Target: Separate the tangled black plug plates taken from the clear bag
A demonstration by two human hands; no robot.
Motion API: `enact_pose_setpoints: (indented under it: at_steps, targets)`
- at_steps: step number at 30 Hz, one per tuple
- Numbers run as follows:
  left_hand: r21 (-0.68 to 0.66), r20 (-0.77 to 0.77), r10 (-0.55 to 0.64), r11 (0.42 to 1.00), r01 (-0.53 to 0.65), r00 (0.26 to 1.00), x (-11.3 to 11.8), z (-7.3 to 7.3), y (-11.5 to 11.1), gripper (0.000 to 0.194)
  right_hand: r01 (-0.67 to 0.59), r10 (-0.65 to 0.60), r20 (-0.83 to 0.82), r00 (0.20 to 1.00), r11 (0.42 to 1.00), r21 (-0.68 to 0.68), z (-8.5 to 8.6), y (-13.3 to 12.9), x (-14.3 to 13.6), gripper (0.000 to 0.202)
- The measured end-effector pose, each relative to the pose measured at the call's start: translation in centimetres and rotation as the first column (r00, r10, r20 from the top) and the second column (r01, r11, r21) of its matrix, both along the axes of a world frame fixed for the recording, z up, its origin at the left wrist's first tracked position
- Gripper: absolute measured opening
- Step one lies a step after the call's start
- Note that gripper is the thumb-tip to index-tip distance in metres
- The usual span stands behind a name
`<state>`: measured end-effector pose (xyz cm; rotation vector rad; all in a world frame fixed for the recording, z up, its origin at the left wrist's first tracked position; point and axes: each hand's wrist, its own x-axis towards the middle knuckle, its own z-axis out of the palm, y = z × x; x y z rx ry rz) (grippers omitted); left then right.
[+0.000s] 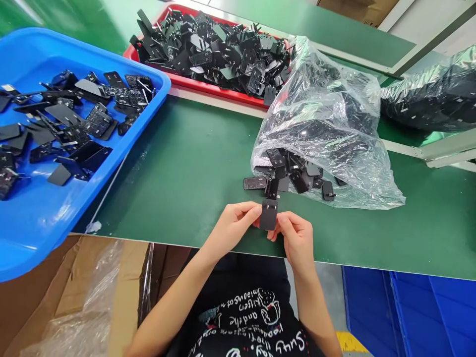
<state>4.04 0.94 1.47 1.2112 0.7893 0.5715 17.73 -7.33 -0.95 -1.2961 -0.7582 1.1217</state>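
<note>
Between my two hands I hold a small black plastic plug cover with two metal prongs pointing up. My left hand pinches its left edge, and my right hand grips the right edge, fingertips partly hidden behind it. Just beyond it, similar black pieces spill from the mouth of a clear plastic bag lying on the green table. One piece lies flat with its ribbed inner side up, beyond my left hand.
A blue tray at the left holds scattered black pieces. Behind the table's middle stands a red tray heaped with more. Another filled bag rests at the right by a white metal frame. Cardboard and blue bins are below the table edge.
</note>
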Motion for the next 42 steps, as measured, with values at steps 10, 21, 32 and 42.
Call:
enact_pose_setpoints:
  at_steps: [10,21,32,42]
  targets:
    - [-0.135,0.093,0.078,0.989,-0.065,0.993,-0.2,-0.8,0.1,0.033,0.520,-0.463,0.750,0.473,0.833,0.187,1.0,0.0,4.6,0.025]
    - [-0.264,0.172,0.147,0.960,-0.098,0.974,-0.2,-0.5,-0.2,0.032,0.373,-0.097,0.984,0.148,0.927,0.035,0.1,1.4,9.3,0.013]
    - [-0.252,0.187,0.154,0.962,-0.104,0.970,-0.1,-0.6,-0.2,0.031,0.427,-0.221,0.946,0.237,0.898,0.103,0.1,1.1,9.7,0.032]
    - [-0.252,0.179,0.191,0.957,-0.143,0.965,0.1,-0.3,-0.3,0.030,0.540,-0.449,0.739,0.503,0.830,0.137,-0.8,0.4,10.5,0.033]
